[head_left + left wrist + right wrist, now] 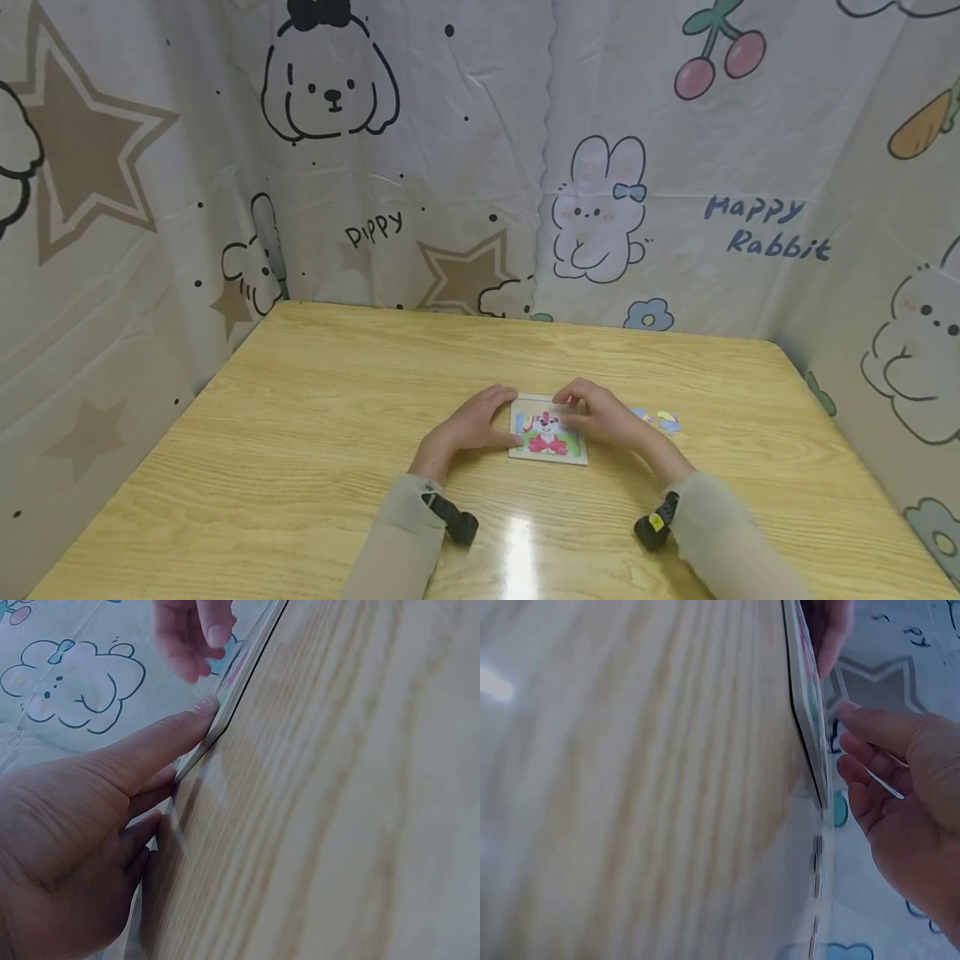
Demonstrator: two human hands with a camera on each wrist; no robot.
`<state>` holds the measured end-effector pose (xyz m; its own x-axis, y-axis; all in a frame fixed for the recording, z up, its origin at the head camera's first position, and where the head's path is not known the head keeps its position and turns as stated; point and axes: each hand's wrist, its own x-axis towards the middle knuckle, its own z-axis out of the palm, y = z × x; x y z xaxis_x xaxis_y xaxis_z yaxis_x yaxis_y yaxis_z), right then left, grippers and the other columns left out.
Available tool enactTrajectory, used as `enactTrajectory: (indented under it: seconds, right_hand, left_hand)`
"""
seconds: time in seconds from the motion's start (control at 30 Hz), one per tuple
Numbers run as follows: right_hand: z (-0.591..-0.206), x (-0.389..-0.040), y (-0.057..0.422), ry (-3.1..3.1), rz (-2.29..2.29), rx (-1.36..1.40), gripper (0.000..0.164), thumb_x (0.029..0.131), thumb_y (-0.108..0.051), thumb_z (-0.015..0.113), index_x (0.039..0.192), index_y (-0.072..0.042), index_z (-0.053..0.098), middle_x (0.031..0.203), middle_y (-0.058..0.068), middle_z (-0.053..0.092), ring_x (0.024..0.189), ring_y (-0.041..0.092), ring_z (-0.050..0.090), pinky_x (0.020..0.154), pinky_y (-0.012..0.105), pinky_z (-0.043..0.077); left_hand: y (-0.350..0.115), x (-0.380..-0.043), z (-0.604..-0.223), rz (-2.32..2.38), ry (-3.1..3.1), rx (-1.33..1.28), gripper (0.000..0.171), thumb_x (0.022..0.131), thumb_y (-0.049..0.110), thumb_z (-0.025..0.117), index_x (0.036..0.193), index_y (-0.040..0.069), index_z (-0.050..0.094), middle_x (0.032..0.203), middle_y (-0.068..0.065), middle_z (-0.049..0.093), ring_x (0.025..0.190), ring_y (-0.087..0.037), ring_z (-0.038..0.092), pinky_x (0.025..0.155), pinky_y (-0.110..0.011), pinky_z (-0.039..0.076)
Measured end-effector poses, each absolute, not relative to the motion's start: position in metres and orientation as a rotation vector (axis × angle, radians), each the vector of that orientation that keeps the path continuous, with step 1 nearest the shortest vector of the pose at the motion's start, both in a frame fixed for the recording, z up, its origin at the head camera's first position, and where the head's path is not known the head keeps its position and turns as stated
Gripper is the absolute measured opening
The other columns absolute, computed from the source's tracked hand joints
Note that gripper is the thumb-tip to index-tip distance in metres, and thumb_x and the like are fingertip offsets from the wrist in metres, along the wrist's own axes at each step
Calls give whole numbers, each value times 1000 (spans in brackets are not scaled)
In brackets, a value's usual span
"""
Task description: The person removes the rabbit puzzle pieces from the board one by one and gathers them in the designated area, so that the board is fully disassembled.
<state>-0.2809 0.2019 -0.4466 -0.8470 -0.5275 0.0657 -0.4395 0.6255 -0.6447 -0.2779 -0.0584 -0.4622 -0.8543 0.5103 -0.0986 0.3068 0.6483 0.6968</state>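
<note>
Picture puzzle lies flat on the wood-grained counter, a square pale-rimmed board showing a pink-and-white cartoon figure on green; its far strip is plain and pale; the left hand touches its left side, thumb on the rim near the closer corner and forefinger at the far corner, that grip spread with thumb and fingers apart; the right hand hovers over the right part of the board, its grip loosely curved, thumb and fingertips apart; just beyond the right hand, loose pieces in blue, yellow and white lie on the counter, to the right of the board; black wrist devices sit at the cuffs of pale sleeves; behind the counter hangs a pale curtain printed with rabbits, stars, cherries and lettering.
</note>
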Motion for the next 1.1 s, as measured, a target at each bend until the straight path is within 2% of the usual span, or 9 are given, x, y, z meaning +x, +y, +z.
enactTrajectory:
  seconds: [0.17, 0.43, 0.7, 1.1]
  right_hand:
    - [-446, -282, 184, 2633, -990, -927, 26, 92, -9, 66, 117, -2, 62, 111, 12, 63, 100, 21, 57, 86, 30, 51]
    - [-449, -285, 167, 2553, -923, -1065, 24, 94, -7, 62, 116, 2, 61, 110, 16, 60, 98, 21, 57, 80, 20, 51]
    - [-446, -286, 160, 2481, -907, -1024, 22, 97, -5, 56, 118, 3, 55, 106, 14, 55, 89, 12, 49, 76, 18, 46]
    - [-446, -285, 156, 2485, -918, -1035, 19, 96, 0, 55, 115, 3, 50, 105, 16, 51, 91, 15, 47, 78, 20, 45]
  left_hand:
    - [-59, -278, -461, 1012, 2588, 670, 78, 85, 37, 75, 150, 11, 39, 159, -10, 33, 150, -32, 26, 125, -49, 23]
    - [-59, -277, -461, 1030, 2582, 701, 77, 86, 35, 75, 149, 9, 39, 158, -11, 35, 149, -32, 28, 125, -48, 25]
    - [-58, -278, -459, 1017, 2582, 693, 76, 85, 33, 75, 148, 8, 40, 158, -11, 35, 149, -32, 28, 125, -48, 25]
    - [-56, -275, -454, 1028, 2570, 661, 77, 86, 33, 75, 148, 7, 40, 157, -13, 35, 149, -32, 29, 124, -48, 26]
